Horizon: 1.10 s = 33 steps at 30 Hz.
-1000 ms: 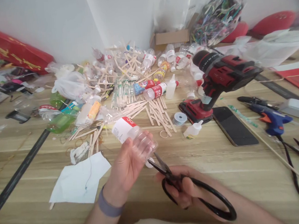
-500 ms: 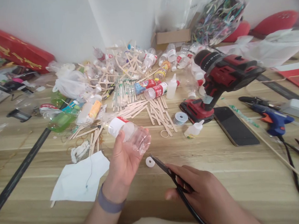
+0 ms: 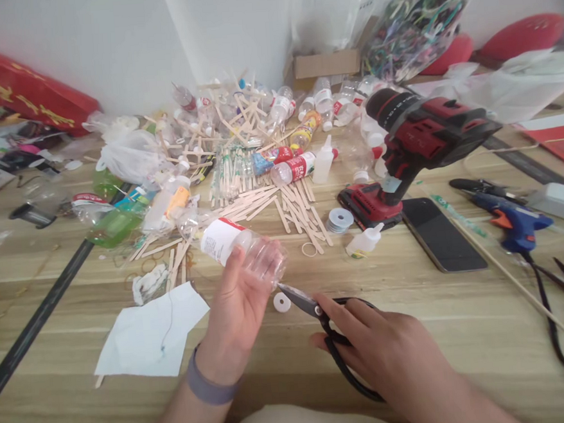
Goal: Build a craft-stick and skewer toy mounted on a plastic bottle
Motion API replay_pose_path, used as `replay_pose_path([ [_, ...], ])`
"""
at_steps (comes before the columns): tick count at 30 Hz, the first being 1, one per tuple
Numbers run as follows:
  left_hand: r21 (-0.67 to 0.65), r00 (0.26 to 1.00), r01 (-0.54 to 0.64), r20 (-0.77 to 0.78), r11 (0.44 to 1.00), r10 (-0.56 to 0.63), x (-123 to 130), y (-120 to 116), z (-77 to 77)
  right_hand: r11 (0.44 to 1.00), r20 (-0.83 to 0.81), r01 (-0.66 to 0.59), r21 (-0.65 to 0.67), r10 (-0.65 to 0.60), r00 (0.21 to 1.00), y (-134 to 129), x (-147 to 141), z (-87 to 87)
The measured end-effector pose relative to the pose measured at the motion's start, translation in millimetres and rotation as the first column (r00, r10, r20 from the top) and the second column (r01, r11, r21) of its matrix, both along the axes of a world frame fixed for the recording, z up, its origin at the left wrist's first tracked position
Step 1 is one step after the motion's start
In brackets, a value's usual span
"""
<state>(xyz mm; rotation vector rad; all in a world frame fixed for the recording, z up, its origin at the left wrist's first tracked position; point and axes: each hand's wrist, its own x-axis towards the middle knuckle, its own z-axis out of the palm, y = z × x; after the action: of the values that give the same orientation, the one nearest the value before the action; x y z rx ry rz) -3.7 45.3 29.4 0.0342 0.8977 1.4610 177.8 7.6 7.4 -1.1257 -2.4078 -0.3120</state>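
My left hand [image 3: 235, 305] is wrapped round a clear plastic bottle [image 3: 256, 252] with a white and red label, its base tilted toward the lower right. Black-handled scissors [image 3: 300, 299] are gripped in my right hand [image 3: 378, 346], with their tip at the edge of the bottle's base. Whether the tip touches the plastic is hard to tell. A small white ring [image 3: 282, 302] lies on the table just below the tip. To the left of my left hand lies a white sheet [image 3: 150, 337] with a thread on it.
Wooden sticks [image 3: 301, 210] and several bottles are heaped at the back. A red and black drill [image 3: 431, 130] stands at the right, near a phone [image 3: 444, 233], a small squeeze bottle [image 3: 365, 240] and a blue glue gun [image 3: 517, 221]. Spools [image 3: 339, 220] are beside the drill.
The scissors have turned and moved slightly left, bringing their tip up to the bottle's base; more of their handle loops shows. The bottle remains in my left hand.
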Motion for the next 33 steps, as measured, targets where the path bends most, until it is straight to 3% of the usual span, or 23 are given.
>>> replay_pose_path([
  [5, 0.051, 0.998, 0.004, -0.058, 0.999, -0.001, 3.6, -2.4, -9.1, 0.999, 0.048, -0.009, 0.044, 0.007, 0.999, 4.8, 3.5, -0.8],
  [8, 0.129, 0.993, -0.002, -0.117, 0.992, 0.017, 5.2, -4.1, -14.8, 0.939, -0.127, -0.064, -0.338, 0.022, 0.992, 9.2, 6.5, -3.2],
  [9, 0.153, 0.991, 0.008, -0.130, 0.988, 0.012, 4.9, -4.8, -15.7, 0.809, -0.236, -0.131, -0.573, -0.010, 0.972, 10.7, 7.3, -4.1],
  [11, 0.188, 0.991, 0.045, -0.131, 0.981, -0.021, 3.0, -6.5, -15.3, 0.302, -0.447, -0.382, -0.873, -0.185, 0.875, 13.1, 8.2, -6.2],
  [12, 0.202, 0.991, 0.073, -0.121, 0.977, -0.049, 1.6, -7.3, -14.1, 0.032, -0.508, -0.524, -0.851, -0.301, 0.807, 13.7, 8.3, -7.6],
  [13, 0.212, 0.991, 0.106, -0.108, 0.971, -0.085, 0.2, -8.1, -12.6, -0.170, -0.536, -0.637, -0.752, -0.405, 0.741, 14.0, 8.2, -9.1],
  [14, 0.220, 0.988, 0.138, -0.096, 0.966, -0.119, -1.1, -8.6, -11.1, -0.284, -0.548, -0.715, -0.640, -0.483, 0.683, 13.9, 8.0, -10.8],
  [15, 0.225, 0.985, 0.162, -0.090, 0.961, -0.144, -1.9, -8.8, -9.9, -0.326, -0.552, -0.751, -0.574, -0.524, 0.649, 13.5, 7.8, -12.6],
  [17, 0.239, 0.983, 0.168, -0.113, 0.957, -0.144, -2.0, -8.4, -9.3, -0.244, -0.569, -0.713, -0.657, -0.459, 0.682, 12.9, 7.2, -15.7],
  [18, 0.244, 0.984, 0.148, -0.135, 0.958, -0.118, -1.2, -7.7, -9.9, -0.088, -0.567, -0.635, -0.768, -0.367, 0.737, 12.9, 7.0, -17.0],
  [20, 0.241, 0.984, 0.091, -0.172, 0.966, -0.050, 1.4, -6.1, -12.3, 0.418, -0.464, -0.366, -0.832, -0.161, 0.871, 13.7, 7.0, -19.0],
  [21, 0.229, 0.984, 0.070, -0.179, 0.971, -0.028, 2.8, -5.4, -13.5, 0.650, -0.370, -0.227, -0.725, -0.090, 0.925, 14.5, 7.0, -19.8],
  [22, 0.214, 0.984, 0.052, -0.178, 0.975, -0.013, 3.8, -4.7, -14.4, 0.804, -0.290, -0.127, -0.582, -0.059, 0.955, 15.4, 6.9, -20.3],
  [23, 0.198, 0.985, 0.044, -0.173, 0.979, -0.009, 4.4, -4.3, -14.8, 0.876, -0.247, -0.077, -0.476, -0.049, 0.968, 16.3, 6.7, -20.5],
  [24, 0.188, 0.985, 0.047, -0.170, 0.981, -0.014, 4.4, -4.0, -14.6, 0.884, -0.248, -0.077, -0.461, -0.045, 0.968, 17.0, 6.1, -20.4],
  [25, 0.185, 0.985, 0.056, -0.168, 0.981, -0.024, 3.8, -4.0, -13.9, 0.832, -0.290, -0.122, -0.542, -0.049, 0.956, 17.6, 5.1, -20.1],
  [26, 0.190, 0.985, 0.070, -0.166, 0.979, -0.038, 2.7, -4.1, -12.8, 0.701, -0.365, -0.213, -0.681, -0.073, 0.928, 17.8, 3.9, -19.7],
  [28, 0.217, 0.986, 0.098, -0.154, 0.971, -0.065, -0.1, -4.7, -10.2, 0.239, -0.523, -0.474, -0.847, -0.224, 0.822, 17.0, 1.2, -19.0],
  [29, 0.230, 0.987, 0.112, -0.141, 0.967, -0.081, -1.4, -5.1, -9.0, -0.001, -0.559, -0.590, -0.807, -0.319, 0.765, 16.2, 0.0, -19.0],
  [30, 0.238, 0.988, 0.122, -0.126, 0.964, -0.094, -2.4, -5.3, -8.1, -0.173, -0.569, -0.670, -0.722, -0.401, 0.718, 15.3, -0.9, -19.2],
  [31, 0.241, 0.988, 0.129, -0.111, 0.962, -0.105, -3.0, -5.4, -7.6, -0.258, -0.569, -0.712, -0.653, -0.452, 0.687, 14.5, -1.2, -19.5],
  [32, 0.238, 0.989, 0.131, -0.100, 0.962, -0.110, -3.2, -5.2, -7.5, -0.266, -0.571, -0.720, -0.641, -0.460, 0.680, 14.0, -1.1, -19.8],
  [33, 0.232, 0.989, 0.130, -0.093, 0.964, -0.111, -2.9, -4.8, -7.9, -0.204, -0.578, -0.694, -0.691, -0.421, 0.699, 13.9, -0.6, -20.0],
])
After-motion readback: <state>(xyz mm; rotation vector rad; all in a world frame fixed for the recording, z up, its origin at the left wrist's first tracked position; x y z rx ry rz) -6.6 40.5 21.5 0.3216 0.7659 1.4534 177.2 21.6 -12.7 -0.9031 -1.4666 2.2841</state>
